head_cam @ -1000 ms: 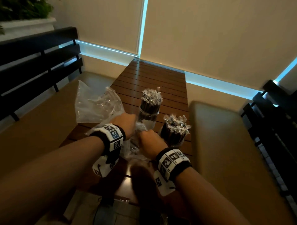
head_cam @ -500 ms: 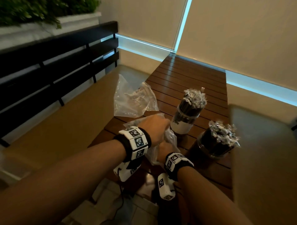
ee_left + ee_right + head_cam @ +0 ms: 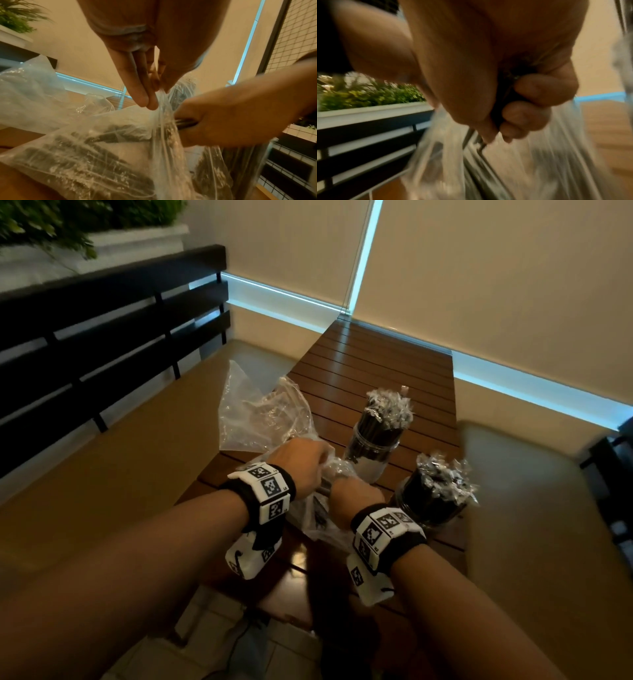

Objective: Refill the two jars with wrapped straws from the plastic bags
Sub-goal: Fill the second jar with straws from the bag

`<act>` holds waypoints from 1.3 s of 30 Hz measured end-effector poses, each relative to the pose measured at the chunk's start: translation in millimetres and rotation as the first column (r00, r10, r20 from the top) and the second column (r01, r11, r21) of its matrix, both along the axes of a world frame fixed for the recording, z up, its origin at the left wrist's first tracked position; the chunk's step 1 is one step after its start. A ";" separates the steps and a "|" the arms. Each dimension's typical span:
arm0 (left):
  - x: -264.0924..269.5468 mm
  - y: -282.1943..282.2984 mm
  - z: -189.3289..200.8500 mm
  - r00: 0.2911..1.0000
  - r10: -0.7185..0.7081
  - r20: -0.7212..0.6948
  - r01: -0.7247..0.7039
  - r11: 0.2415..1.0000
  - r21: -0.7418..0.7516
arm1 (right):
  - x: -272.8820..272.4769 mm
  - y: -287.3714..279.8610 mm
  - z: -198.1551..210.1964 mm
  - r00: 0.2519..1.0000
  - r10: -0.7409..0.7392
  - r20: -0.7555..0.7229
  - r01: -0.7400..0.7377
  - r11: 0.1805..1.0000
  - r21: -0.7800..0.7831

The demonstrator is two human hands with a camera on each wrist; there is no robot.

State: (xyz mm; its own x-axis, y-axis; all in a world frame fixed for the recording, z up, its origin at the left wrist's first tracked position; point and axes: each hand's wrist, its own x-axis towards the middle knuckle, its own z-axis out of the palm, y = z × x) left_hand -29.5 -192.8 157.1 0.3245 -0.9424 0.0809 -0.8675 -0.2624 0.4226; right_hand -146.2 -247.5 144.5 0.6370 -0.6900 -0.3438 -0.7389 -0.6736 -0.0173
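Note:
Two jars packed with dark wrapped straws stand on the slatted wooden table (image 3: 376,371): a tall jar (image 3: 375,440) further back and a shorter jar (image 3: 433,498) at the right. My left hand (image 3: 301,463) pinches the rim of a clear plastic bag (image 3: 102,155) holding dark straws, seen close in the left wrist view (image 3: 152,97). My right hand (image 3: 356,498) grips a bundle of dark wrapped straws (image 3: 501,102) at the bag's mouth. A second, crumpled bag (image 3: 260,412) lies at the table's left edge.
Tan cushioned benches (image 3: 120,467) flank the table on both sides, with black slatted backrests (image 3: 102,316). A planter with green leaves (image 3: 68,220) sits behind the left backrest. Beige blinds close off the far side.
The head view has swung, so the table shifted in frame. My right hand has come up out of the bag's mouth, nearer the short jar. The left hand stays on the bag.

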 end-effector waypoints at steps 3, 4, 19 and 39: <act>-5.0 -9.0 1.1 1.000 0.028 -0.003 -0.028 1.000 -0.008 | -21.5 3.4 50.4 0.991 0.088 -0.106 -0.101 0.986 -0.130; -7.4 -12.5 1.0 0.999 0.033 0.010 -0.033 0.999 -0.007 | -29.4 3.9 67.0 0.983 0.119 -0.138 -0.142 0.975 -0.172; -69.7 -21.8 54.8 0.842 -0.227 -0.489 0.211 0.974 -0.087 | -137.3 -12.4 147.8 0.933 0.032 0.358 0.057 0.970 -0.236; -82.3 -27.2 86.7 0.992 -0.125 -0.010 0.121 0.972 -0.202 | -140.3 -24.4 152.4 0.128 0.021 0.992 0.275 0.960 -0.056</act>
State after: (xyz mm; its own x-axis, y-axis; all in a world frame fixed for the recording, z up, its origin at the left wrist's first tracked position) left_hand -111.7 -220.0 243.8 0.2110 -0.9406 0.2661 -0.8773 -0.0622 0.4760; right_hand -286.5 -271.9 296.9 0.2194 -0.7448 0.6302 -0.2634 -0.6672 -0.6968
